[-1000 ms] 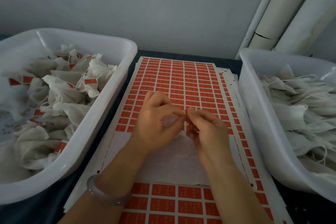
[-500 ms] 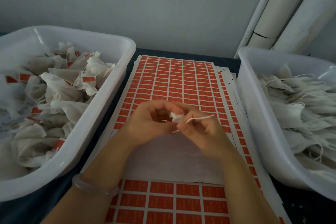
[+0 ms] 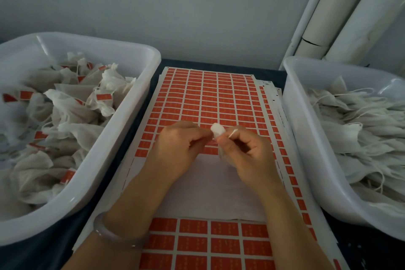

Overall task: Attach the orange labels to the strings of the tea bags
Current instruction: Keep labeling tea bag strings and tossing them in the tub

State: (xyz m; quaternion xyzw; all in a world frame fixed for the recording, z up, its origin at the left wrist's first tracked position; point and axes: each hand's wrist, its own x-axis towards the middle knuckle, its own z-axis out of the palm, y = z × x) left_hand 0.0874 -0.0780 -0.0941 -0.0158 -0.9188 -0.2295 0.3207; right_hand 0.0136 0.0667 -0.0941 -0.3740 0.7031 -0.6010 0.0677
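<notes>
Here the tea bag [image 3: 218, 130] looks crumpled, white.

L-R: smooth, glossy white plastic tubs [image 3: 122, 129]; matt paper label sheet [image 3: 208, 98] w/ orange print; tea bags [image 3: 72, 112] of thin, crinkled gauzy cloth; bracelet [image 3: 114, 237] smooth, semi-translucent.

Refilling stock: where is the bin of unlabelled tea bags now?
Head view, right side: the bin of unlabelled tea bags sits right of the label sheet, below the white pipes.
</notes>
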